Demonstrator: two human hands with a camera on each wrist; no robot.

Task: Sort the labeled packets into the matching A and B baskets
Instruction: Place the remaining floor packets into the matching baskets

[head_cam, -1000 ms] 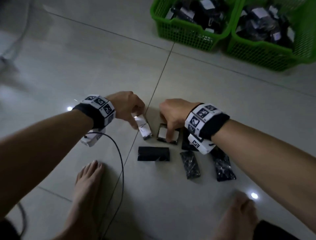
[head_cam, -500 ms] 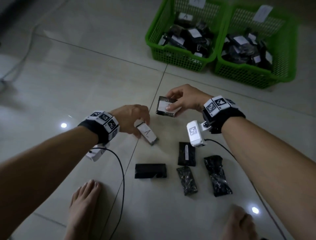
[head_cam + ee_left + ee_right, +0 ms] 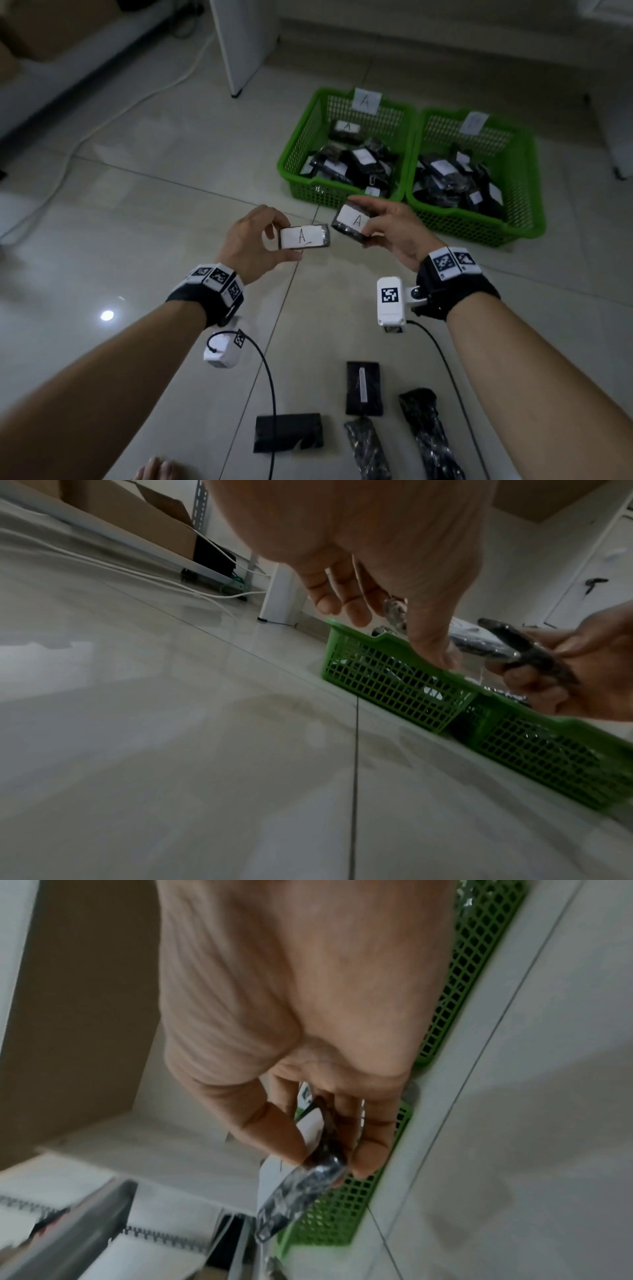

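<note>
Carrying 2 A-labeled packets toward the baskets, left hand (image 3: 251, 245) pinching one packet (image 3: 303, 236), right hand (image 3: 394, 229) gripping the other packet (image 3: 352, 222) just short of the A basket (image 3: 298, 150); next likely both drop in there.

Glossy tiled floor (image 3: 137, 240) (dim light)

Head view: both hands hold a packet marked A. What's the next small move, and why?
Probably carry both forward and drop them into the left basket. The left hand grips a packet marked A, the right hand another A packet, and that basket's tag reads A.
</note>
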